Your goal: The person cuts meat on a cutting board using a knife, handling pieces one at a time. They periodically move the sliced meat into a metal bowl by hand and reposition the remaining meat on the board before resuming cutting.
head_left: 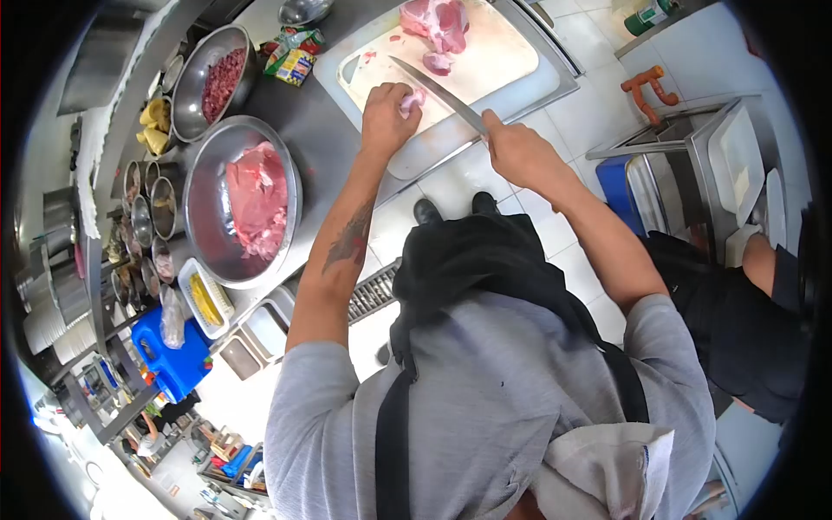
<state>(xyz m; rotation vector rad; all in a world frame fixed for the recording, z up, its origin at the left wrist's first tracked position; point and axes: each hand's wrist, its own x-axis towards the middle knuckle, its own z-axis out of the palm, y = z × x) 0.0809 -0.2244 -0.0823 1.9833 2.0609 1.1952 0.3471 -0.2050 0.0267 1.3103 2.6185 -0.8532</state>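
And here we are over the white cutting board (498, 65), where the left hand (390, 117) has its fingers bent down around a small piece of meat (411, 104), pinching it between thumb and fingertips near the board's lower edge! Across from it, the right hand (523, 156) is wrapped firmly round the handle of a long knife (440, 94), the blade slanting over the board with its tip towards the upper left, just beyond the left hand's fingers. Whether the edge touches the board, I cannot tell from here. On the far side of the blade sits a small lump of meat (438, 63), close below a big pink cut (438, 24) at the board's far end.

Over to the left on the grey metal surface (340, 121), a wide steel bowl (295, 165) carries a large slab of raw meat (257, 195), and beyond it a second steel bowl (186, 100) holds red chopped pieces (224, 85). Colourful packets (295, 65) lie between that one and the board. Yellow chunks (154, 134) sit beside the second bowl, and out on the right, another person in dark clothing (754, 338) stands close by
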